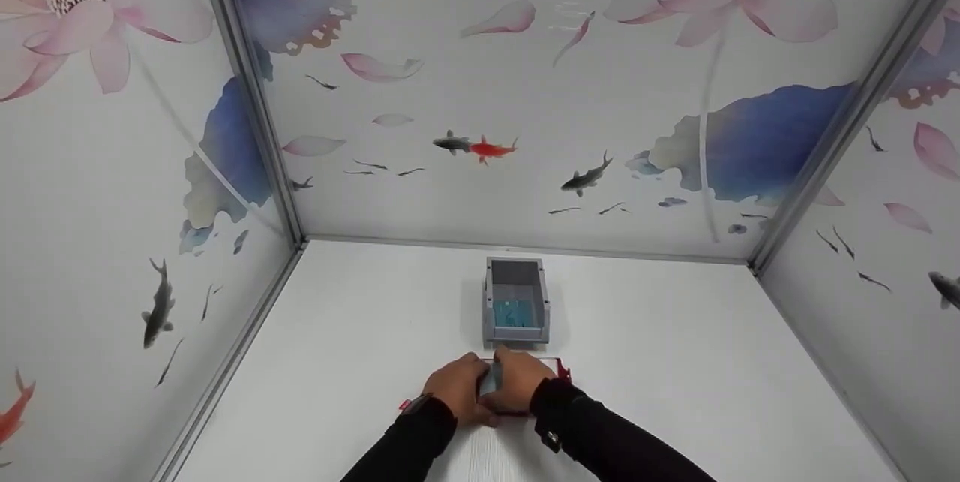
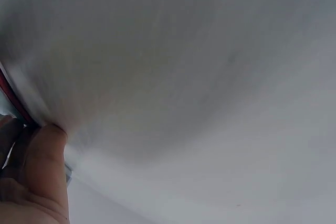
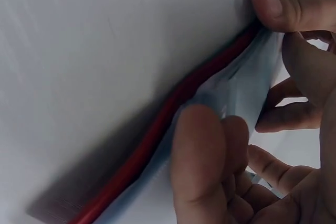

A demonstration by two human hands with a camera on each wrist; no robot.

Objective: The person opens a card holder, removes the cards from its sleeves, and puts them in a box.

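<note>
Both hands work close together on a clear plastic pouch with a red edge [image 1: 564,372], low over the white table. My left hand [image 1: 454,390] holds it from the left, its thumb at the end of the red edging. On the other side my right hand [image 1: 523,381] grips the bluish film, thumb and curled fingers showing in the right wrist view, where the pouch [image 3: 236,90] slants along the tabletop. Between the hands a grey-blue patch shows in the head view. The left wrist view catches only the left hand [image 2: 39,177] and a sliver of red edging.
A grey open bin [image 1: 517,335] stands just beyond the hands, with a flat teal-blue item [image 1: 514,313] inside. The white table [image 1: 360,324] is bounded by printed panels on the left, back and right, framed by metal rails [image 1: 247,84].
</note>
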